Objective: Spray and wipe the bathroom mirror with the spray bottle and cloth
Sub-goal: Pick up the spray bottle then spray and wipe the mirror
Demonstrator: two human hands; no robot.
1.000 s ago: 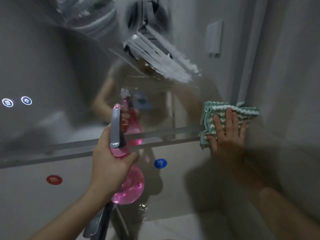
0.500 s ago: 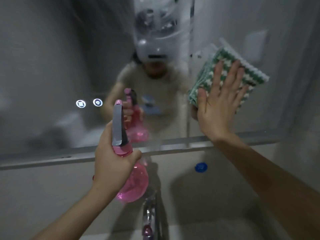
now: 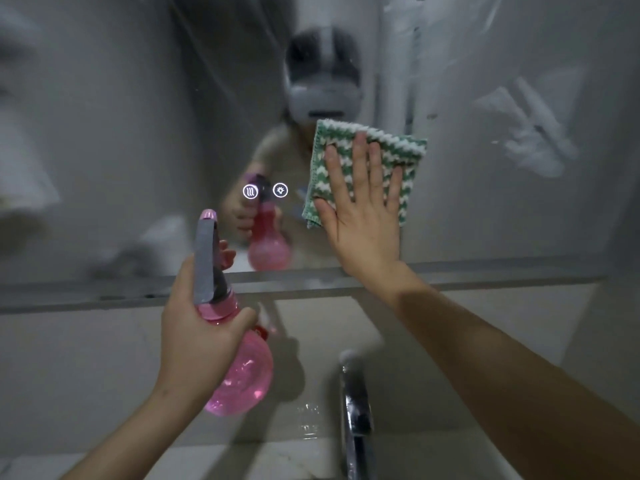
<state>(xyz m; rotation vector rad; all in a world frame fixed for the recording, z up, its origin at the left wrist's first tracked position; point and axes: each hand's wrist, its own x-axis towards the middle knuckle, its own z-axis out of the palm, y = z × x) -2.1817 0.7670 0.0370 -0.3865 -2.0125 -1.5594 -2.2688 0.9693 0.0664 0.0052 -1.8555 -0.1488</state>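
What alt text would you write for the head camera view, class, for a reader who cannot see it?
A person's right hand presses a green and white cloth flat against a bathroom mirror, while the left hand grips a pink spray bottle below it. Two lit touch icons glow on the glass, and a chrome tap stands underneath.

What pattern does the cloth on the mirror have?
Green and white zigzag stripes on the cloth, seen in the head view.
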